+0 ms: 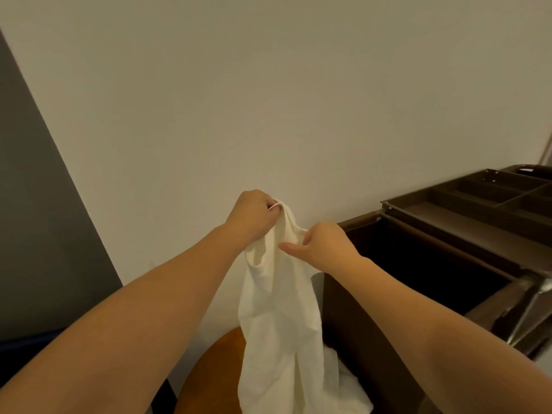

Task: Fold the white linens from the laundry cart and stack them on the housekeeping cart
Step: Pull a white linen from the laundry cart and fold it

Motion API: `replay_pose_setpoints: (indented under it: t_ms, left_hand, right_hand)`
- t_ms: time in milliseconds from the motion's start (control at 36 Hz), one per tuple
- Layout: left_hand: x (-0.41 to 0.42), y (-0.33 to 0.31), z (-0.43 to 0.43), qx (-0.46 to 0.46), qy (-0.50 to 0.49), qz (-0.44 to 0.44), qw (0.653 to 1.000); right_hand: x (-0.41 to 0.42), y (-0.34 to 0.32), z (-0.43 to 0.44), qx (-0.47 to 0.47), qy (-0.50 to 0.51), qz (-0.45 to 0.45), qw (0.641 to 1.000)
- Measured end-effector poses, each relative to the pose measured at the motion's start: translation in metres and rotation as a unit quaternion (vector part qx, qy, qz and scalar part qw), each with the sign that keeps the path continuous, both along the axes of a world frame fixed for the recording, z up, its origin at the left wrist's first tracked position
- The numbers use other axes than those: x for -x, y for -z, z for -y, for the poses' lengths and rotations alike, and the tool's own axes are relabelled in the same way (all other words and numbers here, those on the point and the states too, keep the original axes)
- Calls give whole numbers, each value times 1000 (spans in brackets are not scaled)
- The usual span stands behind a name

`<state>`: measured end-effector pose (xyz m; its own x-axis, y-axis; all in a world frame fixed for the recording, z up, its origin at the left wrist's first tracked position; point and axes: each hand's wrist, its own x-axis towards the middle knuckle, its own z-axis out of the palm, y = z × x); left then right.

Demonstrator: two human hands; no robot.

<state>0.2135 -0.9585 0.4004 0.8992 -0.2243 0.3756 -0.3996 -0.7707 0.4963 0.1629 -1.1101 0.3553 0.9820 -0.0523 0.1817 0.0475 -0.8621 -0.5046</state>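
Left hand (254,213) and right hand (325,243) gripped top edge of hanging white linen (280,309); brown cart (448,252) just right, wall (268,100) far, open room left.

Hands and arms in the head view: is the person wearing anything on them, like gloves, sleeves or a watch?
Nothing shows. The left hand and right hand are ungloved, no rings visible. The left forearm and right forearm are bare to the picture's edge: no sleeves, watch or bracelet.
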Motion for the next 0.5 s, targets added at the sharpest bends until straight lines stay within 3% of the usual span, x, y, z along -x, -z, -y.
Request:
replay_pose_setpoints:
  t_ms: [139, 333, 500]
  left_hand:
    - [3, -2, 0, -8, 12, -8, 1000]
    - [0, -3, -31, -58, 38, -32, 997]
    - [0, 3, -41, -55, 25, -28, 998]
  right_hand:
    - [-9, -5, -8, 49, 16, 32, 998]
    - [-14, -13, 11, 74, 20, -16, 997]
    - [-13, -4, 5, -64, -32, -44, 996]
